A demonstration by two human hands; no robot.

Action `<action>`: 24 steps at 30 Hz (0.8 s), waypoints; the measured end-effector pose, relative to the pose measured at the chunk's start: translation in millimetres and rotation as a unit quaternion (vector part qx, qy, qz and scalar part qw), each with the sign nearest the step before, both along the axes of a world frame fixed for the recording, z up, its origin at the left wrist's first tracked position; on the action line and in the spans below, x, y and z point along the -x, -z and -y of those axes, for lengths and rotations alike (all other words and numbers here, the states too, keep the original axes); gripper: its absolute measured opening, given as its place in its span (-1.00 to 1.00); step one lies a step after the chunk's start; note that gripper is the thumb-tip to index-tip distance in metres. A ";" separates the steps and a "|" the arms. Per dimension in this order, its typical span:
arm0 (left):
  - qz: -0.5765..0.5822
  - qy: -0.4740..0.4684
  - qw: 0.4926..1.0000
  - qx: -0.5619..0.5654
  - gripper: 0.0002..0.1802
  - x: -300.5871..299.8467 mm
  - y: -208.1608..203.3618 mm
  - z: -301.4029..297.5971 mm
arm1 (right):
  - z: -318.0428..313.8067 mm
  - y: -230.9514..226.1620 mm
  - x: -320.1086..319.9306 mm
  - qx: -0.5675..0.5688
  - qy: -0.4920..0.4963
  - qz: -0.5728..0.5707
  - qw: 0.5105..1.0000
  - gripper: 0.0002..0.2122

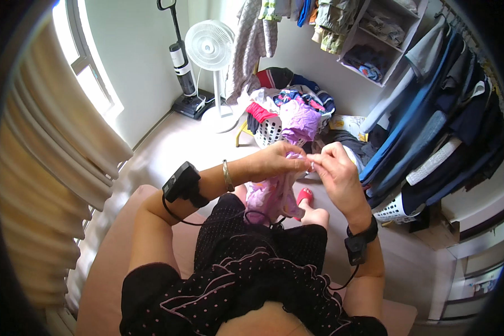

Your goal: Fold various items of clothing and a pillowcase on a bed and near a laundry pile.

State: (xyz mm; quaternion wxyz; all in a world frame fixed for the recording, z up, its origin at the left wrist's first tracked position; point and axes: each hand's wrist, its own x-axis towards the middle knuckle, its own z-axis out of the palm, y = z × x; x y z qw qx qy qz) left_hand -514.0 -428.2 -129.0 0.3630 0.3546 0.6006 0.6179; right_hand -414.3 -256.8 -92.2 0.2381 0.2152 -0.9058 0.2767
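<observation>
A pink-lilac patterned garment (266,197) hangs from my hands above my lap, its lower part draped between my knees. My left hand (279,159) is closed on its upper edge, thumb and fingers pressed together. Close beside it, my right hand (337,171) pinches a small pale bit at the garment's top right end. The fingertips of both hands nearly meet there. What kind of garment it is cannot be made out, as it hangs bunched. Beyond my hands stands a white perforated laundry basket (269,133), heaped with clothes, a lilac cloth (299,119) hanging over its front.
A white fan (210,47) and an upright floor cleaner (182,70) stand at the far left. Clothes (425,123) hang along the right, above another white basket (396,209). Beige curtains (56,168) cover the left side. I sit on a pink surface (103,280).
</observation>
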 end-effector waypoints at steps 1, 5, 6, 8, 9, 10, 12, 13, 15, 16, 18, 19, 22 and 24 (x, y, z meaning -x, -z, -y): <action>-0.015 -0.009 1.000 0.017 -0.67 -0.5 -0.4 0.9 | -0.1 -1.4 -0.9 -0.001 0.005 -0.004 1.000 -0.85; -0.005 -0.016 1.000 -0.007 -0.73 -1.4 -0.2 1.8 | -1.3 1.2 -3.1 0.020 -0.021 0.025 0.999 -0.92; -0.008 -0.023 1.000 0.003 -0.73 -1.4 0.1 1.4 | -1.4 3.9 -3.0 0.032 -0.006 0.047 0.998 -0.91; -0.093 -0.040 0.995 0.019 -0.79 -2.1 0.6 0.2 | -1.4 11.3 -2.4 0.019 0.016 0.041 0.999 -0.90; -0.101 -0.034 0.994 -0.005 -0.79 -3.0 0.6 -0.4 | -2.3 15.0 -2.6 0.022 0.018 0.032 0.999 -0.90; -0.148 -0.035 0.988 -0.015 -0.82 -4.0 0.3 -0.8 | -2.2 19.3 -1.3 0.054 0.030 0.070 0.996 -0.91; -0.256 -0.060 0.964 -0.045 -0.86 -6.7 -1.7 -1.6 | -3.6 26.6 1.6 0.130 0.042 0.102 0.985 -0.91; -0.293 -0.081 0.952 -0.029 -0.87 -8.3 -2.9 -1.5 | -4.6 29.4 3.1 0.128 0.042 0.097 0.986 -0.91; -0.348 -0.087 0.932 -0.046 -0.88 -11.7 -5.7 -1.9 | -6.0 34.6 6.1 0.243 0.040 0.223 0.943 -0.93; -0.346 -0.090 0.933 -0.043 -0.88 -12.8 -7.5 -2.6 | -6.5 36.2 6.8 0.270 0.038 0.232 0.934 -0.93; -0.369 -0.103 0.923 -0.034 -0.91 -14.6 -10.3 -4.4 | -6.8 37.8 7.2 0.291 0.009 0.200 0.936 -0.93; -0.367 -0.105 0.924 -0.036 -0.91 -15.4 -11.0 -5.5 | -6.4 38.3 6.7 0.300 0.015 0.189 0.935 -0.92; -0.396 -0.128 0.908 -0.048 -0.91 -16.8 -11.5 -9.2 | -4.9 36.8 3.3 0.295 0.021 0.145 0.944 -0.91; -0.431 -0.150 0.886 -0.077 -0.89 -17.9 -10.6 -11.1 | -3.7 34.8 0.8 0.313 0.009 0.145 0.939 -0.91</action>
